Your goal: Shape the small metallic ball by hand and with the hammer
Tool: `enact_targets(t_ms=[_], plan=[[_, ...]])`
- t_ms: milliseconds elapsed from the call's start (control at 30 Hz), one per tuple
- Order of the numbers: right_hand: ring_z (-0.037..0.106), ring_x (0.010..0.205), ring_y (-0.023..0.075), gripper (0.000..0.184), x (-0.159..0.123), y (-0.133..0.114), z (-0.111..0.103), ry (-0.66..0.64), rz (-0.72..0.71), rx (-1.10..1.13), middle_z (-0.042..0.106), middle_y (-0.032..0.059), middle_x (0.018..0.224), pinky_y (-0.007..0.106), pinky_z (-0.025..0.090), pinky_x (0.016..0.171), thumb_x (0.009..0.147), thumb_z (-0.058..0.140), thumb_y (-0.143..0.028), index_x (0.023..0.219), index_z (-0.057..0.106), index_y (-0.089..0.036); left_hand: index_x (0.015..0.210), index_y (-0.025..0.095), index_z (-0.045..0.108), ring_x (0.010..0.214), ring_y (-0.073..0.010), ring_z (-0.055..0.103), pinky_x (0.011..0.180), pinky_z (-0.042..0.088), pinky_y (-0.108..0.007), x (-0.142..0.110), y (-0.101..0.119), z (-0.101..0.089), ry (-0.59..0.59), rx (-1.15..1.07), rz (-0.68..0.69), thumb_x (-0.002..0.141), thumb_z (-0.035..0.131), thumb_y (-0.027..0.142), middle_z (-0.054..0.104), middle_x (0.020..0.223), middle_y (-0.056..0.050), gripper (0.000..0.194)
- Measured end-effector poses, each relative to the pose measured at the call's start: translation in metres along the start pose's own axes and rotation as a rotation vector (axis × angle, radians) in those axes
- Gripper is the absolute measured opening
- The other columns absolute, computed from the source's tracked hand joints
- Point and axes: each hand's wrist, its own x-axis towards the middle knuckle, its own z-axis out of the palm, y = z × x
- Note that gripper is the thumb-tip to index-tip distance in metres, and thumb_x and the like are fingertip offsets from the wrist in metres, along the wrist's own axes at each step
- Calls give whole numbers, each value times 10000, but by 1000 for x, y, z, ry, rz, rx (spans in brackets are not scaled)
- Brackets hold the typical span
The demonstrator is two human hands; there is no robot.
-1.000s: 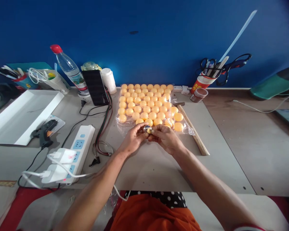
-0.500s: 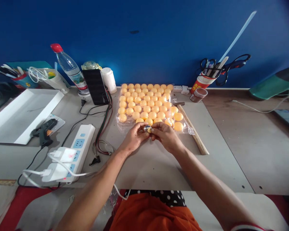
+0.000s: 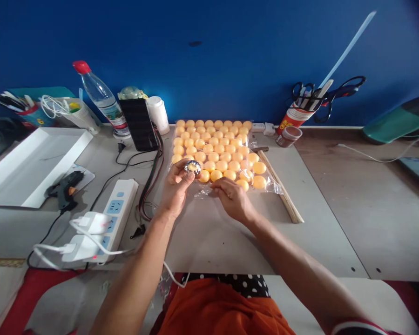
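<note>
Between the thumb and fingers of my left hand is a small silver-and-orange ball, its shiny silver surface broken by an orange-yellow patch facing up. I hold it raised over the front left of the orange balls, which lie in rows in clear plastic. My right hand is apart from it, lower and to the right. Its thumb and fingertips are pinched together beside a crumpled edge of the clear plastic; whatever they grip is too small to make out.
A wooden-handled hammer lies right of the balls. Leftward are a power strip with cables, a glue gun, a white tray and an upright phone. A cup of tools stands at the back right.
My hands were together around the silver-and-orange ball. Now my left hand has carried it left and up, while my right hand has let go and stays near the plastic's front edge.
</note>
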Motion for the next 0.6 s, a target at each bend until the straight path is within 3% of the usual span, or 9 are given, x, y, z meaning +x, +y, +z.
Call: enact_targets(t_ms=[233,433,600], plan=[[625,850,216,195,-3,5,12,-119,-215,-208,691,106,930,363,512,799,955,489,-195,965,682,-174,1080,258,672,926,-161,660,931,524,-362,3,5,-6,5,13,110,759,810,372,686,1045,-21,368],[604,895,229,219,-4,-2,22,-173,-299,-335,687,131,969,370,489,826,979,437,-177,985,655,-159,1068,265,667,923,-166,649,948,521,-384,4,6,-7,30,11,131,739,818,406,680,1020,-20,389],[578,855,230,219,-1,-11,30,-308,-282,-554,660,127,933,347,469,781,933,470,-130,1047,657,-129,1072,249,658,952,-165,650,964,520,-377,5,6,-7,37,-37,117,720,833,392,673,1024,-19,418]])
